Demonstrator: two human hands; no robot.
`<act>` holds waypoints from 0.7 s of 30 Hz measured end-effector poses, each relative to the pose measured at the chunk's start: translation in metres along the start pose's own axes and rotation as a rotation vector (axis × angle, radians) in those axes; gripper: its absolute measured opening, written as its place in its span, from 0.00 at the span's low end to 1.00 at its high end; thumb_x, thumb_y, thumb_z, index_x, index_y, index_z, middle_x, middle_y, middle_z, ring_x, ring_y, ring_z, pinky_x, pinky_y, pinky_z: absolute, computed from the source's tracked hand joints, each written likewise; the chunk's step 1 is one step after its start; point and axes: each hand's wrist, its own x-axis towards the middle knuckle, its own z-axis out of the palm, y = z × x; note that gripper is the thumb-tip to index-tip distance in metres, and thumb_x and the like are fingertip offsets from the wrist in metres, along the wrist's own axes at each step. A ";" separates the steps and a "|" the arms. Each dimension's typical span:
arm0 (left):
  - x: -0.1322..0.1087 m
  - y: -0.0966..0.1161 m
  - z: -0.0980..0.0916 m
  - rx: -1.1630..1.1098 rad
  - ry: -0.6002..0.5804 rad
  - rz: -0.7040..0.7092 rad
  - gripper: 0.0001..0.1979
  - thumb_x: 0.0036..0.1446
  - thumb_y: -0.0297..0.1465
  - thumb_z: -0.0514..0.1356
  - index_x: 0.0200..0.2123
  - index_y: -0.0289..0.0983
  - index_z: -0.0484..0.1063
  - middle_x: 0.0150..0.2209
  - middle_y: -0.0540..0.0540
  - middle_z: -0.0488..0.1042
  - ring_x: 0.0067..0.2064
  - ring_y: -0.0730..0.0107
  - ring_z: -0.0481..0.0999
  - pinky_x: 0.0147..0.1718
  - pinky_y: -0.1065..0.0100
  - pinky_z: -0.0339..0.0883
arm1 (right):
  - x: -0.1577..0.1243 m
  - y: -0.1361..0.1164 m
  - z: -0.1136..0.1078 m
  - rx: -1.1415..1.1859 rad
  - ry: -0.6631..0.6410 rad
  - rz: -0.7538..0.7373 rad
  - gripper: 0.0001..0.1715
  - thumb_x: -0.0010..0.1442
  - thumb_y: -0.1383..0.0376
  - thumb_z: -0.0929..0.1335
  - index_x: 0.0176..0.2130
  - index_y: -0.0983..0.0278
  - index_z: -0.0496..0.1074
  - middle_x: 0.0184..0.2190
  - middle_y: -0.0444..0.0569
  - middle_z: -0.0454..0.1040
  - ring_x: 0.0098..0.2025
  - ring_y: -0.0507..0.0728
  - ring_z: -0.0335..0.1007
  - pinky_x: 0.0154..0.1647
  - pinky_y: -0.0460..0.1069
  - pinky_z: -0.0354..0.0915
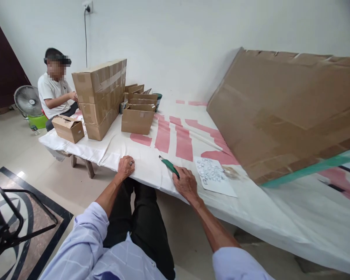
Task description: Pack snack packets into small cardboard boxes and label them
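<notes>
My left hand rests at the table's near edge with its fingers curled closed. A small greyish spot shows at the fingers, but I cannot make out what they hold, if anything. In my right hand is a green utility knife, its metal tip pointing forward and left above the white cloth. Just right of that hand lies a white sheet with many small, clear-looking pieces on it. A small clear plastic bag sits against the sheet's right side.
Stacked cardboard boxes stand at the left, beside an open box and a small box. A large cardboard panel leans over the right side. Another person sits beyond the stack, near a fan.
</notes>
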 end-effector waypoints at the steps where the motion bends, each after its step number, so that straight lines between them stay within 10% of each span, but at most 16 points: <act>1: -0.001 0.000 0.000 0.002 0.004 0.005 0.19 0.72 0.40 0.64 0.61 0.38 0.74 0.61 0.38 0.75 0.56 0.56 0.79 0.55 0.49 0.79 | -0.001 0.001 0.001 -0.001 0.004 -0.005 0.23 0.66 0.66 0.64 0.56 0.66 0.78 0.47 0.59 0.80 0.47 0.65 0.70 0.51 0.59 0.70; 21: -0.012 0.011 -0.003 -0.025 0.104 0.045 0.10 0.59 0.21 0.63 0.39 0.39 0.81 0.47 0.39 0.83 0.52 0.53 0.81 0.54 0.51 0.74 | -0.009 0.006 -0.005 -0.051 0.080 -0.059 0.19 0.69 0.64 0.63 0.55 0.64 0.76 0.47 0.59 0.82 0.46 0.67 0.76 0.46 0.59 0.69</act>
